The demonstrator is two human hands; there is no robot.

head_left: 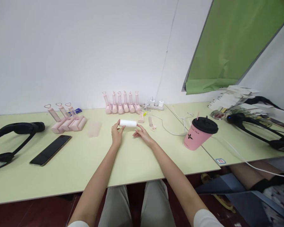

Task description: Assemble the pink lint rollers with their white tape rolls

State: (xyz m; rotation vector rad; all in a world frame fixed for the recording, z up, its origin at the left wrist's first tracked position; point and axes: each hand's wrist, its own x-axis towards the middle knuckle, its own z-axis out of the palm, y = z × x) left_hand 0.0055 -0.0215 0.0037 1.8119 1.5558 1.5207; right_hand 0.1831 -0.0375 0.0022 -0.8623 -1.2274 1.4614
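A plain white roll (128, 123) is held level just above the table, one end toward each hand. My left hand (117, 132) grips its left end between thumb and fingers. At the other end, my right hand (143, 134) is closed with its fingertips against the roll. Just beyond my right hand lie a small pink piece (140, 117), a clear pinkish tube (150, 121) and a pink heart-shaped loop (153, 129). Left of my left hand lies a pale translucent pink sheet or cover (94, 129).
Several pink rollers with heart-loop handles (120, 107) line the wall, and 3 more (68, 122) stand left. Around the table are a phone (50, 150), black headsets (16, 138), a pink drink cup (196, 135), a power strip (153, 107) and white cables. A person sits at right.
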